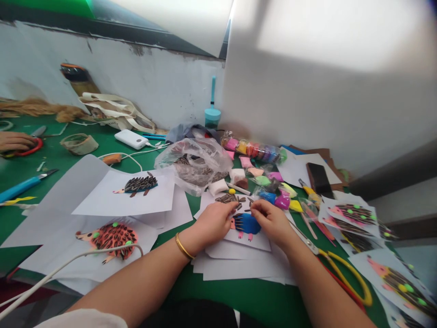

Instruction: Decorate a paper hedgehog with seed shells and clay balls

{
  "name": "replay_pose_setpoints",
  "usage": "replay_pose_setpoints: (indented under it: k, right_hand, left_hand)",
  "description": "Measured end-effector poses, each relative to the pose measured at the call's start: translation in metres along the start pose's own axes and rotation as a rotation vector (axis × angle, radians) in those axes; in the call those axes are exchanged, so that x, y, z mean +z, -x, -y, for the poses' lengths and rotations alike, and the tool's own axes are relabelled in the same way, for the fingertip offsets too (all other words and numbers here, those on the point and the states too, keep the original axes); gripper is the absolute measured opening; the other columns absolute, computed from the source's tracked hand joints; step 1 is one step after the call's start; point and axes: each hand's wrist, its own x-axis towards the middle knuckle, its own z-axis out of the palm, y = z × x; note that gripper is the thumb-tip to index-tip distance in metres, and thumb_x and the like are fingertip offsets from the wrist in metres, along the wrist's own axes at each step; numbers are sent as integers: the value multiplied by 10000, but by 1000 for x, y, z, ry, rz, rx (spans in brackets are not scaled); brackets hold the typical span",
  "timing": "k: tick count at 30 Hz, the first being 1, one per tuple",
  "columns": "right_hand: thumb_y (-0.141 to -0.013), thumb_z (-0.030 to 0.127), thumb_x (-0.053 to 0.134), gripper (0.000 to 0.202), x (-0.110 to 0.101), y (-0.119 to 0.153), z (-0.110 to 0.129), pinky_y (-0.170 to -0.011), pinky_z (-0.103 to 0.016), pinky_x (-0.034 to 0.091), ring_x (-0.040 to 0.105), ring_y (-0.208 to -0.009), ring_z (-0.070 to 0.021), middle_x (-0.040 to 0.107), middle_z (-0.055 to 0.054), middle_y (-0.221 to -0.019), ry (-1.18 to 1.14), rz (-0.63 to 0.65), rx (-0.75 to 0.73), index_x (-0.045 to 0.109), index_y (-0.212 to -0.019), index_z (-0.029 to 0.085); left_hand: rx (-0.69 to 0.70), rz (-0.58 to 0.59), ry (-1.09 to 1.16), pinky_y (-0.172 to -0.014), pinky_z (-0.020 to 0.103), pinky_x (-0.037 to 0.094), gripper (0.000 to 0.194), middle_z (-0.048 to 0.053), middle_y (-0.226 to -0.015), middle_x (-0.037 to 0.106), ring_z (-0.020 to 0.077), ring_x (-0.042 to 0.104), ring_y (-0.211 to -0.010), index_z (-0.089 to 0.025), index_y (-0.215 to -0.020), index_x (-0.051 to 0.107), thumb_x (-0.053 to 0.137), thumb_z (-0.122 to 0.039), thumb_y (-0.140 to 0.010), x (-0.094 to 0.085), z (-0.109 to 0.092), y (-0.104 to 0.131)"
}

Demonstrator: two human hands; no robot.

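A blue clay hedgehog [249,224] with a pink face and feet lies on a white sheet [261,243]. Dark sunflower seeds stand as spines along its left part. My left hand [216,223], with a gold bangle at the wrist, has its fingers closed beside a small pile of sunflower seeds [227,198] at the top of the sheet. Over the hedgehog's right edge, my right hand [271,219] is pinched, thumb against forefinger. Loose seeds lie between the two hands. Whatever either hand's fingertips hold is too small to make out.
Behind the sheet are a plastic bag of seeds [194,164] and several coloured clay packets [262,180]. Yellow-handled scissors [344,271] lie beside my right forearm. Finished hedgehog pictures [355,214] flank both sides. A white cable [68,259] crosses the left. Another person's hand [17,142] is at far left.
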Motion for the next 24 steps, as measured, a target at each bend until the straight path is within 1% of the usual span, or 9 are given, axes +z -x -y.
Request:
replay_pose_setpoints:
  k: [2,6,10,13,15,19,24]
  right_hand:
    - [-845,317,568,123,-1,1,0,-692,-303,474,622,-755,-185,678,-14,-807,-94,-1,63,632,-865,213]
    - [-788,323,628,144,-1,1,-1,-656,-287,470,616,-735,-179,681,-20,-797,-158,-20,84,651,-851,195]
    - [-770,333,639,201,-2,-2,-3,-712,-308,495,642,-792,-196,703,-39,-850,-166,-19,80,671,-908,190]
    - [-771,340,630,241,-3,-2,-4,-746,-320,508,662,-826,-206,726,-45,-899,-117,-14,103,695,-956,200]
    - [-780,324,608,201,-4,-2,-4,-733,-316,502,662,-807,-203,733,-37,-880,-25,4,106,713,-909,212]
    - [-789,268,577,149,-2,-2,-3,-738,-314,482,642,-797,-194,716,-26,-849,128,46,17,712,-831,222]
    - [-818,224,560,129,3,-3,-3,-749,-312,465,612,-827,-195,671,-35,-841,211,57,-104,686,-793,216]
  left_hand:
    - [-4,2,3,-883,373,510,457,83,-1147,696,240,648,-991,-225,-1340,535,469,-155,-893,0,0,0]
    - [-6,5,-13,-872,378,515,459,84,-1143,698,247,649,-993,-224,-1344,530,489,-174,-889,0,1,0]
    - [-4,4,-10,-873,374,516,462,77,-1131,703,243,652,-992,-224,-1348,524,490,-171,-890,1,2,0]
    - [-1,7,-13,-869,375,518,463,77,-1127,704,245,652,-993,-223,-1351,521,492,-177,-891,1,2,0]
    - [-3,6,-12,-866,369,518,456,75,-1131,703,242,652,-995,-228,-1346,524,483,-172,-895,0,1,0]
    - [0,0,-16,-874,374,516,449,73,-1152,698,243,650,-1004,-232,-1339,530,471,-163,-899,0,0,1]
    - [-1,5,-8,-880,376,514,460,75,-1139,702,244,650,-1004,-225,-1342,528,489,-161,-888,0,0,0]
